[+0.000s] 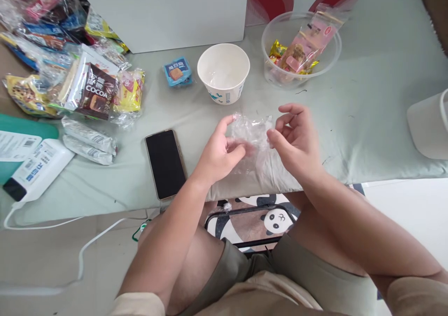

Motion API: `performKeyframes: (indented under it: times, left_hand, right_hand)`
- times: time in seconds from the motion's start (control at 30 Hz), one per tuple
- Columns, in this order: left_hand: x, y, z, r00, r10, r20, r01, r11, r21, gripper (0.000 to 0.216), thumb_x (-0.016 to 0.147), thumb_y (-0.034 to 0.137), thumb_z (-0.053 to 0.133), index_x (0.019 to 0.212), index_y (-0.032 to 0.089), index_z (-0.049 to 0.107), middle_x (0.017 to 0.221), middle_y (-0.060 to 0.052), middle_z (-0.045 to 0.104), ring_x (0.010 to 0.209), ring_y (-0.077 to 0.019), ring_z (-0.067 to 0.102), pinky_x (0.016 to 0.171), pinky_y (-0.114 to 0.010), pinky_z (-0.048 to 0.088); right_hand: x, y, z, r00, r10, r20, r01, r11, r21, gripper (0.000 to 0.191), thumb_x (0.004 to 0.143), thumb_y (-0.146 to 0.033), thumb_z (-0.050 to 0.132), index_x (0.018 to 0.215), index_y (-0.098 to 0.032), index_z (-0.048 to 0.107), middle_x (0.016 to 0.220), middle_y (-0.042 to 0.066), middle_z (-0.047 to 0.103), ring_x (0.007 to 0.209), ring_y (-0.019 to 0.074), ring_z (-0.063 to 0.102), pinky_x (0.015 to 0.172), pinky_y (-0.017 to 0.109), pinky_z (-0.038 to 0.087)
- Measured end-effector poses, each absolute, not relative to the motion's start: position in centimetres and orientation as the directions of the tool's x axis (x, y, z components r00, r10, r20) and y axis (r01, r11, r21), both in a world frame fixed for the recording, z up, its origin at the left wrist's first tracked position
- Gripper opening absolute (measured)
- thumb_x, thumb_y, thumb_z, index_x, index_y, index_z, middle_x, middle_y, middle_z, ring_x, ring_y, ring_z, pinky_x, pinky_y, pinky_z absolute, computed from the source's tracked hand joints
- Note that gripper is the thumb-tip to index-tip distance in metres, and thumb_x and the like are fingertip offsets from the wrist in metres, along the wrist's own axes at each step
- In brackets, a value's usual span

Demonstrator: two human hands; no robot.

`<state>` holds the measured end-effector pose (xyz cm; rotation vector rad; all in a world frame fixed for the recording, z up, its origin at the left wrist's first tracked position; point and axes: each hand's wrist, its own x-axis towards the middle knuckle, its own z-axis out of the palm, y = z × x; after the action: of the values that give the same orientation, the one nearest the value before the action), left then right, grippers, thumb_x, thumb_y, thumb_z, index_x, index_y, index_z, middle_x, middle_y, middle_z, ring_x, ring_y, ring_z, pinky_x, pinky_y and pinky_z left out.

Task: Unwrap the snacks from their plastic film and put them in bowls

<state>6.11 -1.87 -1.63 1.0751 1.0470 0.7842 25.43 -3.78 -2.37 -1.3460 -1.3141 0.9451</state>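
A thin, crumpled clear plastic bag (252, 129) is stretched between my two hands just above the front of the table. My left hand (224, 150) has its fingers around the bag's left side, the fingertips partly blurred. On the other side, my right hand (296, 143) pinches the bag's edge between thumb and curled fingers. Just beyond them stands a white paper bowl (224, 71) with blue print near its base, upright and open at the top. A small blue snack packet (177, 72) lies left of the bowl.
A clear plastic tub (269, 75) at the back right holds a pink packet (311, 40) and yellow ones. A black phone (166, 164) lies left of my arm. Wrapped snacks (94, 89) pile up at left beside a white device (38, 169). A white container (429, 127) stands far right.
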Motion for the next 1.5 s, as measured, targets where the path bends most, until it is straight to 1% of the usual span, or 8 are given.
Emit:
performKeyframes:
  times: [0.13, 0.37, 0.5, 0.6, 0.73, 1.03, 1.27, 1.5]
  left_hand:
    - [5.1, -1.6, -1.2, 0.503, 0.829, -0.245, 0.020, 0.272, 0.962, 0.082, 0.077, 0.014, 0.073, 0.151, 0.028, 0.043, 0.071, 0.003, 0.076, 0.060, -0.0168, 0.073, 0.054, -0.024, 0.054]
    - [4.1, -1.6, 0.1, 0.600, 0.781, -0.175, -0.038, 0.246, 0.969, 0.078, 0.072, 0.006, 0.072, 0.142, 0.034, 0.052, 0.066, 0.005, 0.072, 0.053, -0.0179, 0.073, 0.052, -0.027, 0.058]
    - [4.4, -1.4, -0.3, 0.469, 0.873, -0.133, -0.089, 0.197, 0.976, 0.045, 0.074, 0.012, 0.074, 0.114, 0.029, 0.060, 0.070, 0.005, 0.073, 0.056, -0.0165, 0.074, 0.057, -0.029, 0.062]
    - [4.7, -1.2, -0.5, 0.378, 0.922, -0.085, -0.094, 0.130, 0.987, 0.030, 0.078, 0.018, 0.075, 0.103, 0.026, 0.063, 0.080, 0.003, 0.074, 0.065, -0.0155, 0.076, 0.062, -0.027, 0.064]
    - [4.8, -1.2, -0.5, 0.394, 0.919, 0.025, -0.075, 0.005, 0.997, 0.025, 0.079, 0.019, 0.076, 0.103, 0.021, 0.071, 0.090, -0.003, 0.077, 0.081, -0.0181, 0.079, 0.068, -0.026, 0.064]
    - [4.1, -1.1, -1.1, 0.286, 0.919, 0.272, 0.270, -0.350, 0.897, 0.012, 0.076, 0.028, 0.082, 0.086, 0.023, 0.076, 0.109, -0.008, 0.068, 0.103, -0.0216, 0.068, 0.092, -0.035, 0.058]
    - [3.6, -0.8, -0.4, 0.233, 0.968, 0.089, -0.035, -0.083, 0.996, 0.024, 0.080, 0.031, 0.077, 0.088, 0.024, 0.055, 0.065, 0.006, 0.059, 0.054, -0.0101, 0.056, 0.053, -0.022, 0.047]
    - [1.4, 0.1, 0.0, 0.099, 0.992, 0.078, -0.144, -0.064, 0.988, 0.020, 0.080, 0.029, 0.074, 0.083, 0.022, 0.056, 0.063, 0.005, 0.061, 0.053, -0.0088, 0.057, 0.052, -0.020, 0.048]
  right_hand:
    - [26.0, -3.3, -2.4, -0.046, 0.999, -0.010, 0.071, -0.007, -0.997, 0.066, 0.082, -0.046, 0.081, 0.136, -0.033, 0.046, 0.121, 0.006, 0.063, 0.088, 0.0160, 0.068, 0.066, 0.030, 0.060]
    - [26.1, -2.2, -3.0, 0.069, 0.981, -0.180, -0.121, -0.170, -0.978, 0.045, 0.080, -0.032, 0.077, 0.118, -0.027, 0.054, 0.085, -0.004, 0.061, 0.055, 0.0088, 0.050, 0.047, 0.023, 0.041]
    - [26.4, -2.3, -3.4, 0.326, 0.932, 0.156, 0.118, 0.124, -0.985, 0.022, 0.095, -0.044, 0.060, 0.109, -0.028, 0.055, 0.087, 0.001, 0.057, 0.071, 0.0153, 0.060, 0.061, 0.030, 0.051]
    - [26.2, -3.3, -2.5, 0.152, 0.868, 0.472, 0.408, 0.380, -0.830, 0.036, 0.098, -0.060, 0.053, 0.117, -0.029, 0.058, 0.088, 0.003, 0.056, 0.078, 0.0190, 0.061, 0.072, 0.037, 0.055]
    - [25.6, -4.4, -1.6, -0.229, 0.877, 0.421, 0.553, 0.474, -0.685, 0.037, 0.090, -0.048, 0.072, 0.120, -0.026, 0.068, 0.081, 0.002, 0.061, 0.069, 0.0163, 0.056, 0.065, 0.032, 0.051]
    - [25.0, -4.1, -1.5, -0.157, 0.814, 0.559, 0.559, 0.540, -0.629, 0.007, 0.087, -0.023, 0.068, 0.091, -0.026, 0.072, 0.100, 0.007, 0.067, 0.091, 0.0213, 0.067, 0.075, 0.037, 0.056]
    - [23.9, -3.2, 0.9, -0.142, 0.912, 0.385, 0.517, 0.400, -0.757, 0.004, 0.090, -0.020, 0.067, 0.090, -0.023, 0.065, 0.069, -0.003, 0.066, 0.056, 0.0116, 0.058, 0.054, 0.026, 0.044]
    - [20.7, 9.2, 6.5, 0.054, 0.994, 0.096, 0.590, 0.046, -0.806, 0.034, 0.092, -0.008, 0.066, 0.119, -0.021, 0.051, 0.068, -0.005, 0.059, 0.059, 0.0100, 0.060, 0.063, 0.027, 0.049]
